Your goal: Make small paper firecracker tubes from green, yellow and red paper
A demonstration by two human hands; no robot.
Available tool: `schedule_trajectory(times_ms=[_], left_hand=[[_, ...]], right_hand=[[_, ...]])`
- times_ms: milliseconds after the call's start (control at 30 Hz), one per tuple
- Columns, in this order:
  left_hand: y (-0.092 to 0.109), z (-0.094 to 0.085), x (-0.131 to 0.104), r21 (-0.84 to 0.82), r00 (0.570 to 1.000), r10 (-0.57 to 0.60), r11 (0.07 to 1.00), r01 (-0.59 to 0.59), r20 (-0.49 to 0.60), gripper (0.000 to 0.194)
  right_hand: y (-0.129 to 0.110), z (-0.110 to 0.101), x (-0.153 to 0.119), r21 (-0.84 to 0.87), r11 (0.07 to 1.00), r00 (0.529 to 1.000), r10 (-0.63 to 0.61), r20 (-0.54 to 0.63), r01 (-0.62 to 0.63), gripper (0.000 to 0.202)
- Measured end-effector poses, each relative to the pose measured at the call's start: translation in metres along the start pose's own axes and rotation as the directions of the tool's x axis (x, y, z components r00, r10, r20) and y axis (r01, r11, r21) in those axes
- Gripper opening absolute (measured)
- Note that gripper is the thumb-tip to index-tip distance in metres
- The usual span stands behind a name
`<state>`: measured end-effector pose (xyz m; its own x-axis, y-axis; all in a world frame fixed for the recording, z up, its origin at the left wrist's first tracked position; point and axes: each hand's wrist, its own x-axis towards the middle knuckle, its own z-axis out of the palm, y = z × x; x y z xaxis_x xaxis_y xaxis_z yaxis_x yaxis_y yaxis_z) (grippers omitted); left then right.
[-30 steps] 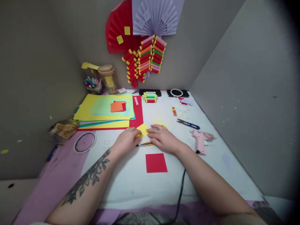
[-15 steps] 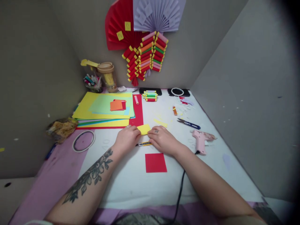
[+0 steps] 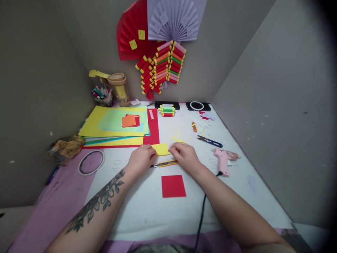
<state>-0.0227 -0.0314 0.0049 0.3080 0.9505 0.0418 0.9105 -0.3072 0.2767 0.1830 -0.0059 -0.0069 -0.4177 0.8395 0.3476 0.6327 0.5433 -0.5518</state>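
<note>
In the head view, grey walls point(image 3: 258, 105) enclose a table point(image 3: 142, 214) spread with white and purple cloth. A red paper fan point(image 3: 126, 38) and a pale purple fan point(image 3: 173, 17) hang on the back wall, with strings of paper rolls point(image 3: 161, 66) below them.

Taking the small yellow paper point(image 3: 161, 149) near the table's middle as the clock's centre, the left hand point(image 3: 142, 158) lies between eight and nine o'clock, its fingers pressed together and gripping the paper's left end. The right hand point(image 3: 185, 156) sits between three and four, thumb and fingers drawn together at the right edge; whether they pinch the paper I cannot tell.

At six o'clock, just below the paper, a craft knife point(image 3: 165, 163) lies crosswise between the hands. A red paper square point(image 3: 173, 186) lies flat near half past five. Just past three rests a pink glue gun point(image 3: 223, 161); just before three, dark blue snips point(image 3: 210, 141). An orange roll point(image 3: 194, 127) lies near two, a cluster of small rolls point(image 3: 167, 110) close to twelve. Stacked coloured sheets point(image 3: 89, 126) spread around ten, and a tape ring point(image 3: 103, 161) lies between eight and nine, well beyond the left hand.
</note>
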Motion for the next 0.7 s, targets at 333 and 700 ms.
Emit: schedule_trajectory(times_ms=[333, 700], left_hand=[[-0.005, 0.002, -0.001, -0.126, 0.999, -0.024, 0.992, 0.02, -0.033, 0.022], [-0.003, 0.0, 0.002, -0.181, 0.978, -0.206, 0.963, 0.199, -0.024, 0.024]], right_hand=[[-0.005, 0.016, 0.012, -0.127, 0.982, 0.969, -0.11, 0.222, 0.141, 0.016], [-0.004, 0.016, 0.014, -0.219, 0.976, 0.967, 0.074, 0.242, -0.02, 0.018]])
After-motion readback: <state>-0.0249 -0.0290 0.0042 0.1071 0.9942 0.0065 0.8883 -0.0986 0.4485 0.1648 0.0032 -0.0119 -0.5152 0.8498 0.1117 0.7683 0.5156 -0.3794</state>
